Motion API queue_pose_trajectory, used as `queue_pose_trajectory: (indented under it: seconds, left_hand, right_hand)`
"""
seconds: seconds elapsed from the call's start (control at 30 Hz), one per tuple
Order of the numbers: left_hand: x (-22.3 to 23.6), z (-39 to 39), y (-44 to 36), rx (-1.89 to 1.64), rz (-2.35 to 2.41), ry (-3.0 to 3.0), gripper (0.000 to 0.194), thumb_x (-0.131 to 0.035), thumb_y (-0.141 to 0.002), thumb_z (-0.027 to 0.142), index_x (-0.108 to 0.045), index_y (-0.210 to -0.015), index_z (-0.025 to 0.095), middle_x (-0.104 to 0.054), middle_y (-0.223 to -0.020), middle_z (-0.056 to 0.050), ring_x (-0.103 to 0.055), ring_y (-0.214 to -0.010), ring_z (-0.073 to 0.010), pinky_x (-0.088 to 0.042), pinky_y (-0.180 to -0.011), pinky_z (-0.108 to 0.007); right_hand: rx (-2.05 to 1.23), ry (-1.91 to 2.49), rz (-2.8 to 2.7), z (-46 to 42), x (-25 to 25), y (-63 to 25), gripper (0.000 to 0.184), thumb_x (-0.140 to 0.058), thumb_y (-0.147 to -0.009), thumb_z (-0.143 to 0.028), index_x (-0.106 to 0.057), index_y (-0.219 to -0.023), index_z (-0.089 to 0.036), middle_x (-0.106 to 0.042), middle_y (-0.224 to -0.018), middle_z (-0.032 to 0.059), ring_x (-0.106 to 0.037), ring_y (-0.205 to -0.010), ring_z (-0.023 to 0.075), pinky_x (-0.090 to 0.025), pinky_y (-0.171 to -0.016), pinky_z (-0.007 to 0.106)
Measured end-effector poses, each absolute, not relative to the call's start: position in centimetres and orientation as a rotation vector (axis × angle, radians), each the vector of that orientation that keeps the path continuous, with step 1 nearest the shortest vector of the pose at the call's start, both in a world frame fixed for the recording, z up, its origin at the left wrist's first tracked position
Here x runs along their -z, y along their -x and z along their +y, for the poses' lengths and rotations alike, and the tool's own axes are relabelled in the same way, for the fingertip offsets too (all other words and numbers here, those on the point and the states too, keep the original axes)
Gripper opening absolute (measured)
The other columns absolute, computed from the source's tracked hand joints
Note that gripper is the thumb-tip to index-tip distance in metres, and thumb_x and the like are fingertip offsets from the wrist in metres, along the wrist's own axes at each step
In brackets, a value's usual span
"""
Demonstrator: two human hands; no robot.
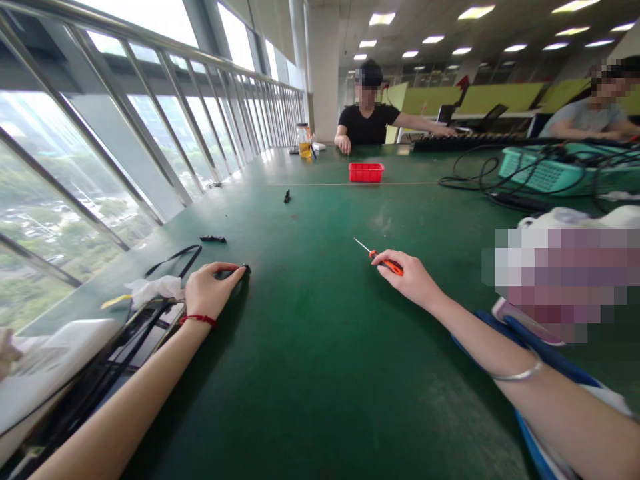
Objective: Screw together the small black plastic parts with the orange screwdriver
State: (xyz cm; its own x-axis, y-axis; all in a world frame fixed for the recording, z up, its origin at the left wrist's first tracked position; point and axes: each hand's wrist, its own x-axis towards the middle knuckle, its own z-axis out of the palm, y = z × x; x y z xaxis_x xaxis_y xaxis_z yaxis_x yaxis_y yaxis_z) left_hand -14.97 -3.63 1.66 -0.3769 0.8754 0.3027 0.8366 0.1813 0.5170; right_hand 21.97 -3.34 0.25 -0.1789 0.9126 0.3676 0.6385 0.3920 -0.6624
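the left hand [213,287] has its grip closed in a pinch, thumb and fingertips on a small, dark, narrow piece [247,269] at the left of the green, smooth-topped desk [310,373]. most of the piece is hidden by the fingers; a fingertip hold like this probably suits something so slim, though i cannot tell whether it rests on the surface or is slightly raised.

the right hand [407,277] has its grip closed around the orange-and-black handle of a thin-shafted screwdriver [391,265]. the handle lies between thumb and fingers, leaving the metal shaft free and pointing forward and to the left, which likely keeps the tip easy to aim. the two hands are well apart, with bare green surface between them.

a black, elongated piece [213,239] lies just beyond the left hand, and a smaller black piece [287,196] sits farther off; both seem laid out singly, perhaps so each can be picked up cleanly. the red, rectangular plastic basket [366,173] stands near the far side, in front of a person in a black shirt [367,123], apparently placed where it leaves the near area free.
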Motion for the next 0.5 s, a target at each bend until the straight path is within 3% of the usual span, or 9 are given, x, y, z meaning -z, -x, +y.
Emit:
queue_pose_trajectory:
  seconds: [0.17, 0.33, 0.5]
  left_hand:
    - [-1.13, -3.47, 15.38, -0.993, 2.345, -1.779, 0.039, -0.062, -0.067, 0.050, -0.071, -0.089, 0.019, -0.069, -0.091, -0.007, -0.061, -0.090, -0.0254, -0.046, -0.082, -0.034]
    - [-1.31, -3.58, 15.18, -0.932, 2.393, -1.810, 0.043, -0.055, -0.072, 0.056, -0.073, -0.086, 0.020, -0.067, -0.093, -0.008, -0.059, -0.091, -0.0274, -0.045, -0.081, -0.036]
    - [-1.33, -3.35, 15.15, -0.928, 2.386, -1.803, 0.038, -0.053, -0.074, 0.052, -0.072, -0.086, 0.022, -0.068, -0.089, -0.005, -0.059, -0.091, -0.0258, -0.045, -0.081, -0.034]
  right_hand:
    - [-0.479, 1.331, -1.906, -3.34, -0.20, -21.98, 0.013, -0.051, -0.077, -0.024, -0.063, -0.082, -0.022, -0.067, -0.091, 0.0048, -0.059, -0.085, 0.0205, -0.042, -0.082, 0.036]
    - [-0.475, 1.337, -1.909, -3.37, -0.26, -21.97, 0.014, -0.051, -0.077, -0.024, -0.063, -0.083, -0.021, -0.067, -0.090, 0.0050, -0.058, -0.083, 0.0203, -0.043, -0.080, 0.036]
    - [-0.471, 1.337, -1.908, -3.37, -0.25, -21.93, 0.014, -0.051, -0.077, -0.025, -0.063, -0.083, -0.021, -0.067, -0.090, 0.0053, -0.059, -0.083, 0.0205, -0.043, -0.080, 0.036]
